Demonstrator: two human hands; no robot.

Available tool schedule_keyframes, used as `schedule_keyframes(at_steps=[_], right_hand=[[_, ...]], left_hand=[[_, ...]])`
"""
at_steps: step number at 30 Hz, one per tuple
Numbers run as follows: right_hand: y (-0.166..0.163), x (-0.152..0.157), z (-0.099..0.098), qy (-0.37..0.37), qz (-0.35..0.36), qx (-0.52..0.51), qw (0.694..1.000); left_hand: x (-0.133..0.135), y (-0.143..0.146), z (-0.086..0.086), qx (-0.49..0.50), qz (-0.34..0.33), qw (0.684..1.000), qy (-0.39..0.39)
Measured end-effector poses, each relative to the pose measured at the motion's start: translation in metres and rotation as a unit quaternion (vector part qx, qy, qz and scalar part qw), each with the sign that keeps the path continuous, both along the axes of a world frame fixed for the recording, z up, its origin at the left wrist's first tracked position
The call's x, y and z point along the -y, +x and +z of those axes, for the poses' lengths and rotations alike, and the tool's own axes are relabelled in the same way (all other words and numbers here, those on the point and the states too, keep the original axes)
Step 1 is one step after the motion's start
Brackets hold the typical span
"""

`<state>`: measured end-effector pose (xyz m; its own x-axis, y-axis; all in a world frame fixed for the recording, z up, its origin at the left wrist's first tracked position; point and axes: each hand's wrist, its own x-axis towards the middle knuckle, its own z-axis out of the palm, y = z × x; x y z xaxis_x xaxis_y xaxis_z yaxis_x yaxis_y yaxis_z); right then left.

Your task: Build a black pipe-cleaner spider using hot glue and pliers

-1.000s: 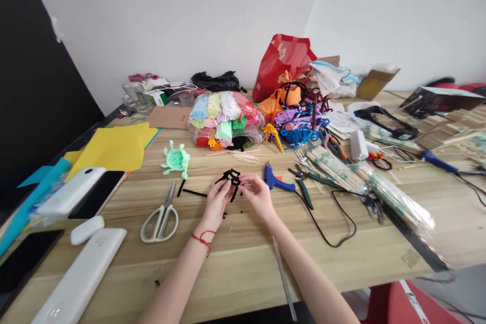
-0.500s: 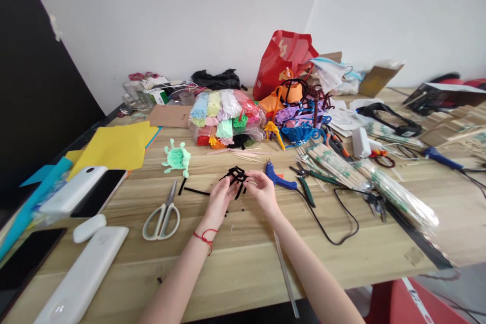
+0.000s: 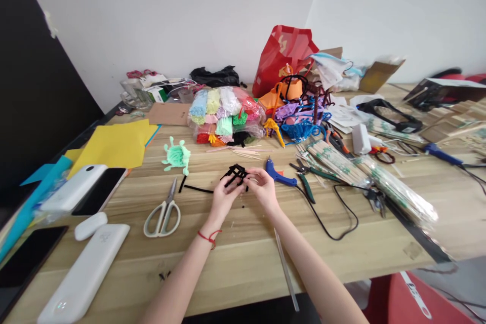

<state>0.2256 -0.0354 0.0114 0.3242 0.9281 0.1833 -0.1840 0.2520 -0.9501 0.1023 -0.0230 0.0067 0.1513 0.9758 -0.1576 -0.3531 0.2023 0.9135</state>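
Between my two hands, just above the table (image 3: 235, 258), is a small black frame bent from pipe cleaners (image 3: 236, 172). My left hand (image 3: 225, 201) grips its lower left side with fingers closed. My right hand (image 3: 262, 188) pinches its right edge. Fingers cover part of the frame. A loose black pipe cleaner (image 3: 198, 189) lies left of my left hand, with a shorter black piece (image 3: 183, 183) beyond it. A light green pipe-cleaner figure (image 3: 176, 156) sits farther left. White-handled scissors (image 3: 164, 215) rest nearby, and a blue glue gun (image 3: 279, 174) lies right of my right hand.
Bagged pipe cleaners (image 3: 227, 115) stand ahead, beside colourful finished pieces (image 3: 298, 116) and a red bag (image 3: 283, 53). Pliers (image 3: 307, 187), a black cord (image 3: 347, 215) and packs of sticks (image 3: 337, 164) are at right. A white power bank (image 3: 85, 273) and phones lie left. A clear glue stick (image 3: 286, 271) crosses the front edge.
The black frame has turned slightly in my fingers, so its open bars face the camera more. My left hand has shifted a little to the right. The view has moved slightly.
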Motion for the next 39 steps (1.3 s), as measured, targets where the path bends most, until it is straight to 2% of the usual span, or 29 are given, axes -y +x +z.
schedule_keyframes(at_steps=[10, 19, 26, 32, 39], right_hand=[[0.002, 0.000, -0.001, -0.009, 0.013, -0.013, 1.000], [0.004, 0.001, 0.003, -0.013, 0.011, 0.016, 1.000], [0.003, 0.001, 0.002, -0.009, 0.011, 0.011, 1.000], [-0.001, 0.001, 0.000, -0.004, 0.009, 0.013, 1.000], [-0.002, 0.002, 0.002, -0.002, 0.021, 0.035, 0.999]], left_hand=[[-0.001, -0.003, -0.001, -0.044, -0.009, 0.998, 0.034], [-0.003, -0.005, -0.010, -0.044, -0.010, 0.998, 0.052], [-0.001, -0.005, -0.008, -0.044, 0.038, 0.997, 0.059], [0.001, -0.002, -0.002, -0.051, 0.055, 0.995, 0.063], [0.001, -0.002, -0.002, -0.037, 0.079, 0.996, 0.036]])
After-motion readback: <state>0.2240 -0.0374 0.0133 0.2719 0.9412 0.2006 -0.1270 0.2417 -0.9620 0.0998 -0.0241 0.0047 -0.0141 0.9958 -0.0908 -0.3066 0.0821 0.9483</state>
